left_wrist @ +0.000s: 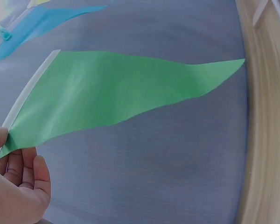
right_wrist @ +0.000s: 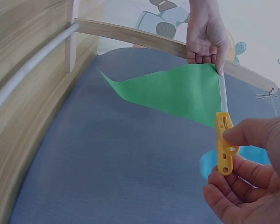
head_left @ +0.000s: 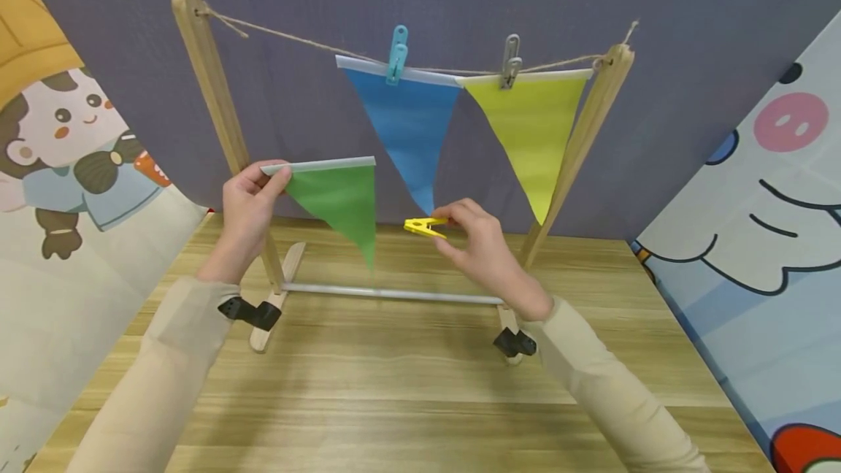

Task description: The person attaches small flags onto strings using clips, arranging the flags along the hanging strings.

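Observation:
A green pennant [head_left: 342,199] with a white top edge hangs from my left hand [head_left: 252,199], which pinches its upper left corner between thumb and fingers. Lower than the string, my right hand [head_left: 476,239] pinches a yellow clothespin [head_left: 423,227] by its handle end, its jaws pointing left towards the pennant but apart from it in the head view. A blue pennant [head_left: 410,122] is fixed to the string [head_left: 296,39] by a teal clothespin [head_left: 397,57]. Beside it a yellow-green pennant [head_left: 535,122] hangs under a grey clothespin [head_left: 510,63].
Two wooden posts, the left post [head_left: 213,86] and the right post [head_left: 594,119], carry the string. A white rod [head_left: 394,293] joins their feet on the wooden table [head_left: 394,400]. Behind stands a grey panel [head_left: 289,108], with cartoon-printed sheets at both sides.

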Demonstrator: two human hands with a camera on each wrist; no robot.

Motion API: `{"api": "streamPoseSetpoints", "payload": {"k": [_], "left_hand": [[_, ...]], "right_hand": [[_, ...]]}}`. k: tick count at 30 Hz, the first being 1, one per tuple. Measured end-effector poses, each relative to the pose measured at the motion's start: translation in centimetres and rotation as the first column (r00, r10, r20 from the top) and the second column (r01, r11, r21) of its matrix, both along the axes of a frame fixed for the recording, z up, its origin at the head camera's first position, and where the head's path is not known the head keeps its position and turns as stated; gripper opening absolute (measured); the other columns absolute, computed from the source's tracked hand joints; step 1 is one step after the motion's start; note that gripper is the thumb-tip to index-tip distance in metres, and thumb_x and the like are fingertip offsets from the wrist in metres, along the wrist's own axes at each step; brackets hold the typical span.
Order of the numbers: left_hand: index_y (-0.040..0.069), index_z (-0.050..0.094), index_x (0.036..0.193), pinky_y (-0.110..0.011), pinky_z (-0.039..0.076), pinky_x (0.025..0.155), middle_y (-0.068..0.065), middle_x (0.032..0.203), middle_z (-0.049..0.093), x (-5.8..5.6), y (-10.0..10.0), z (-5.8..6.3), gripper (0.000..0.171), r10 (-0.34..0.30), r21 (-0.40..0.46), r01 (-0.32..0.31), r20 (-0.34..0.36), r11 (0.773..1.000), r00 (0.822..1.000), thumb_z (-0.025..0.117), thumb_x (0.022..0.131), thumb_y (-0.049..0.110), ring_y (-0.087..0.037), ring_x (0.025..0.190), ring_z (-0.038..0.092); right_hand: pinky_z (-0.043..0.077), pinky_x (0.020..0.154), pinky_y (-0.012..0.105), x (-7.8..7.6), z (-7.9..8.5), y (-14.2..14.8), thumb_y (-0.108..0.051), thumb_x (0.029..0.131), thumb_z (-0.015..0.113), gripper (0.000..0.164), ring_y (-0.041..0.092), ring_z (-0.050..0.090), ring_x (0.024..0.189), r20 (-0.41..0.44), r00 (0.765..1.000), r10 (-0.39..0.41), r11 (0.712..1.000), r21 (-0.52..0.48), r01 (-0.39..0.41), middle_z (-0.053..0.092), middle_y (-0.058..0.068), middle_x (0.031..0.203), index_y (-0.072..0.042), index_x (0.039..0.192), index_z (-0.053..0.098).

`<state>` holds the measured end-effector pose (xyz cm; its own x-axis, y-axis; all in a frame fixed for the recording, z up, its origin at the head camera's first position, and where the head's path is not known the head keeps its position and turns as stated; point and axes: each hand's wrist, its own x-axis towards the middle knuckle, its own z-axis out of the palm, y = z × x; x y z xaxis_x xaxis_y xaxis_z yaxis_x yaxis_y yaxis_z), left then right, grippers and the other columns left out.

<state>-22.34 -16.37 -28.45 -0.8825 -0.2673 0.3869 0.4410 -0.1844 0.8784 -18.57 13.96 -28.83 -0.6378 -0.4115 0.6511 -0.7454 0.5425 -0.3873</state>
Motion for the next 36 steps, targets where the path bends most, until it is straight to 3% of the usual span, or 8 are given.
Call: {"api": "streamPoseSetpoints", "payload": {"k": [11, 21, 29, 36], "left_hand": [[0.013, 0.070, 0.078, -0.017, 0.046, 0.064, 0.003, 0.075, 0.066, -0.2, 0.5, 1.8, 0.021, 0.035, 0.072, -0.033, -0.022, 0.997, 0.999, 0.062, 0.087, -0.004, -0.007, 0.067, 0.055], [0.012, 0.069, 0.077, -0.017, 0.045, 0.063, 0.002, 0.072, 0.064, -0.2, 1.1, 3.8, 0.019, 0.067, 0.123, -0.058, -0.066, 0.991, 0.996, 0.063, 0.086, -0.004, -0.008, 0.065, 0.054], [0.012, 0.068, 0.078, -0.018, 0.043, 0.064, 0.001, 0.074, 0.064, -0.2, 1.3, 5.0, 0.019, 0.101, 0.085, -0.090, -0.135, 0.992, 0.986, 0.062, 0.086, -0.004, -0.010, 0.068, 0.053], [0.009, 0.068, 0.080, -0.018, 0.044, 0.066, -0.002, 0.077, 0.064, -0.5, 1.4, 6.4, 0.015, 0.102, 0.095, -0.089, -0.136, 0.991, 0.985, 0.062, 0.086, -0.003, -0.010, 0.070, 0.054]], "right_hand": [[0.053, 0.075, 0.034, -0.3, 2.2, -0.4, 0.000, 0.079, 0.072, 0.022, 0.023, 0.061, 0.084, -0.055, 0.998, 0.028, 1.000, 0.013, -0.027, 0.060, 0.013, 0.094, 0.002, 0.100, 0.065], [0.054, 0.072, 0.031, -0.4, 5.2, -1.3, -0.002, 0.079, 0.073, 0.026, 0.022, 0.064, 0.082, -0.064, 0.997, 0.030, 0.998, 0.049, -0.027, 0.064, 0.014, 0.094, 0.002, 0.103, 0.065], [0.053, 0.077, 0.030, -0.6, 6.9, -1.9, -0.001, 0.080, 0.071, 0.028, 0.025, 0.063, 0.086, -0.052, 0.998, 0.030, 0.999, 0.043, -0.027, 0.063, 0.015, 0.098, 0.005, 0.106, 0.063], [0.053, 0.075, 0.032, -0.8, 8.6, -2.3, -0.002, 0.080, 0.071, 0.029, 0.023, 0.064, 0.084, -0.072, 0.997, 0.008, 0.999, 0.044, -0.005, 0.065, 0.016, 0.098, 0.006, 0.106, 0.063]]}}
